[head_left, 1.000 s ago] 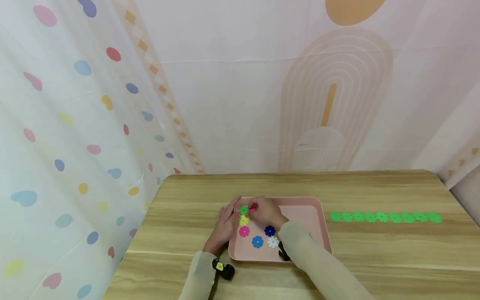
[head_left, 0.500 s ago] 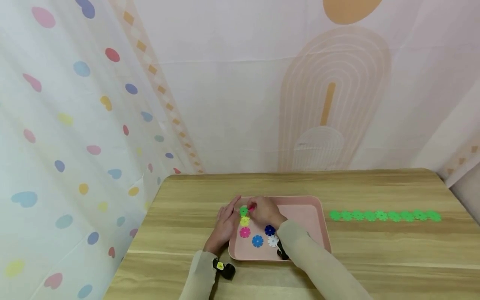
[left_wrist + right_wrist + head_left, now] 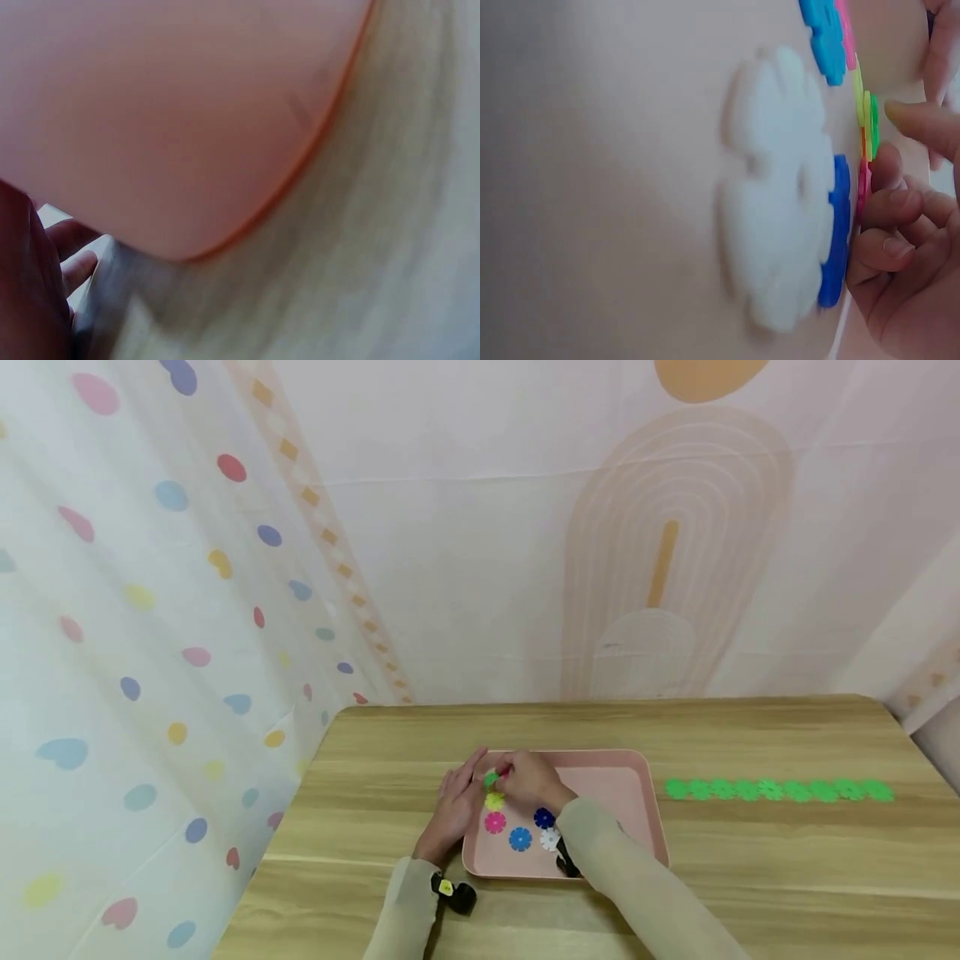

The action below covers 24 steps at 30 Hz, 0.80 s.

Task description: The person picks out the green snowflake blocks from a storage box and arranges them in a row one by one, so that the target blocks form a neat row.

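Note:
A pink tray (image 3: 618, 827) holds several flower-shaped plastic discs. My left hand (image 3: 455, 802) rests along its left rim, fingers extended. Near the upper left corner, my right hand (image 3: 528, 778) has curled fingers and seems to pinch the edge of a tilted green disc (image 3: 491, 779); the contact is partly hidden. A pink disc (image 3: 865, 187) lies by those fingers in the right wrist view. Around them are a yellow disc (image 3: 495, 801), another pink disc (image 3: 495, 822), a light blue disc (image 3: 521, 838), a dark blue disc (image 3: 544, 817) and a white disc (image 3: 550, 839).
To the tray's right, a row of several green discs (image 3: 780, 790) runs side by side across the wooden table (image 3: 787, 877). Behind the table hangs a patterned curtain (image 3: 480, 568). A black wrist camera (image 3: 461, 897) sits on the left sleeve near the tray's front corner.
The green disc under my right fingers lay flatter before and now looks tilted. Both hands have stayed nearly in place; the whole head view has shifted slightly.

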Tool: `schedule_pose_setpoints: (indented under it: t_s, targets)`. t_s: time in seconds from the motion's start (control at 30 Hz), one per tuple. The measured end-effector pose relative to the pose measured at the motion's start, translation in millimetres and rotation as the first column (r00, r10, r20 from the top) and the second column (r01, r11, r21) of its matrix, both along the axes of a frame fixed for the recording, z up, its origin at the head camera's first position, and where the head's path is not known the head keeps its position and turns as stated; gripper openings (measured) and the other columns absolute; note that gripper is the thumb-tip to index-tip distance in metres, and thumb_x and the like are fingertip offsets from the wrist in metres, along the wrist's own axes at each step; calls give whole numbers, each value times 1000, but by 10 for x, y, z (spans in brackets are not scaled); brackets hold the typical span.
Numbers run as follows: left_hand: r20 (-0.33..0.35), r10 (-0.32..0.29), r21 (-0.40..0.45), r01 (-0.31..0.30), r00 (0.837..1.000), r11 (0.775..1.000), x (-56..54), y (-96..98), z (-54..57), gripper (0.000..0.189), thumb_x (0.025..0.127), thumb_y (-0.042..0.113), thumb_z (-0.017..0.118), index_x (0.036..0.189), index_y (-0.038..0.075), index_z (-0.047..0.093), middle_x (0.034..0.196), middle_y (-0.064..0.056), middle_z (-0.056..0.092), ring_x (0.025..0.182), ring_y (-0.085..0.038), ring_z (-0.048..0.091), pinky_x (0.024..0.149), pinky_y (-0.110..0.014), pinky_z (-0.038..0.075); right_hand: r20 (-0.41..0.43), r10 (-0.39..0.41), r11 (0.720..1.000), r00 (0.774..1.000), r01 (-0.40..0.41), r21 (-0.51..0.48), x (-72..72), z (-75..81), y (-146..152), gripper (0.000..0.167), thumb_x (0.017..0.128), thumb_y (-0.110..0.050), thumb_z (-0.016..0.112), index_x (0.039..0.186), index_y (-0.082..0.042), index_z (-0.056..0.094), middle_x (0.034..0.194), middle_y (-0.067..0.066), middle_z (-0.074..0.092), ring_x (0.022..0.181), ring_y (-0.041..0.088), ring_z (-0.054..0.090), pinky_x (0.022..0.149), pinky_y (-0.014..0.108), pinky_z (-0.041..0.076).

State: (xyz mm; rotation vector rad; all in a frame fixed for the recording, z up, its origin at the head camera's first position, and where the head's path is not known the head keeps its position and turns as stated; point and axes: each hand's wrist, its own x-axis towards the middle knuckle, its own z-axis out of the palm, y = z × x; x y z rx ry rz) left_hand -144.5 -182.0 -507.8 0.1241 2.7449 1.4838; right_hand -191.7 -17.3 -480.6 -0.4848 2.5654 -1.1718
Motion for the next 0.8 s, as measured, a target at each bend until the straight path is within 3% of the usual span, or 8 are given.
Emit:
schedule_pose_setpoints:
  t_s: [0.17, 0.37, 0.57, 0.8]
  targets:
    - [12, -6, 19, 6, 1000, 1000, -10, 15, -7, 48, 107, 25, 35, 155, 27, 34, 160, -3, 34, 152, -35, 2, 120, -59, -2, -16, 4, 1000, 1000, -3, 9, -5, 3, 4, 11, 90, -11, 70, 101, -9, 73, 100, 3, 71, 92, 19, 63, 87, 38, 55]
    - [-35, -23, 23, 24, 999, 999, -57, 36, 19, 48, 107, 21, 35, 155, 23, 35, 159, -6, 36, 151, -38, 11, 121, -55, -4, -79, 23, 1000, 997, -21, 20, -31, 52, 37, 9, 88, -5, 70, 96, -9, 70, 91, 2, 67, 84, 17, 59, 80, 34, 54]
    - [-44, -34, 31, 36, 998, 999, -55, 25, 28, 48, 107, 17, 36, 155, 19, 35, 157, -9, 38, 149, -38, 16, 120, -54, -5, -66, 34, 999, 997, -35, -12, -27, 82, 86, 6, 88, -4, 70, 87, -9, 66, 81, -1, 61, 75, 14, 55, 68, 26, 49]
    - [-39, -34, 37, 35, 999, 999, -14, 19, 18, 48, 107, 18, 35, 155, 19, 35, 157, -10, 39, 148, -37, 20, 121, -53, -4, -39, 51, 996, 998, -54, -69, 49, 112, 153, 13, 87, 1, 62, 81, -10, 63, 78, -1, 60, 72, 13, 55, 66, 24, 47]
